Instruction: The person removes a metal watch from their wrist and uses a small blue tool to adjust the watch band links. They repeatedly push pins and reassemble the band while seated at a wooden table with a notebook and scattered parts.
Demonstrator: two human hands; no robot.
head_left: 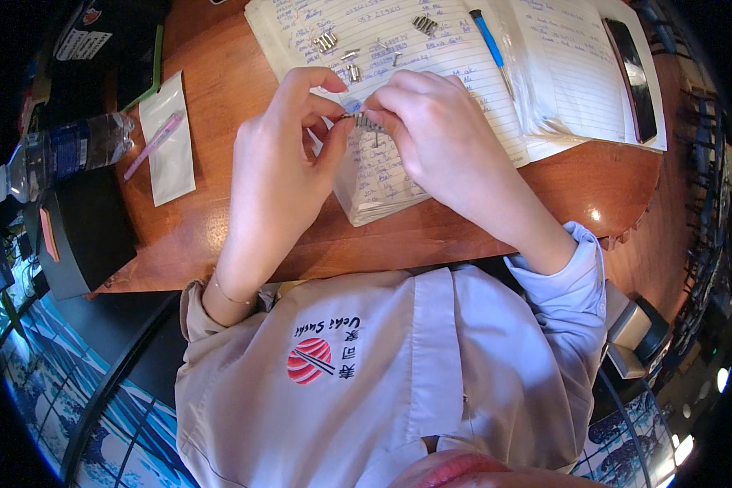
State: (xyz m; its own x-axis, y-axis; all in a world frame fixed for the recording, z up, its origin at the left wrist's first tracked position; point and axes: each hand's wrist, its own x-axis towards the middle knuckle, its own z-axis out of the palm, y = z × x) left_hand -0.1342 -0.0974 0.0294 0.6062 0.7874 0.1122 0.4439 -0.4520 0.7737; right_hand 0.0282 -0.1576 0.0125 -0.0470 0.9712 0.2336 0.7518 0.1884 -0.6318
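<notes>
Over an open notebook with handwritten pages, both of my hands pinch a short piece of metal watch band. My left hand grips its left end between thumb and a fingertip, with the index finger arched above. My right hand holds the other end with thumb and index finger, partly covering the links. A thin metal piece sticks down below the band. On the page beyond lie loose link pieces, another link section, a small link and a tiny T-shaped metal bit.
A blue-handled screwdriver lies across the notebook. At the right, a dark phone rests on paper. To the left are a white packet, a pink pen, a plastic bottle on its side and a black box.
</notes>
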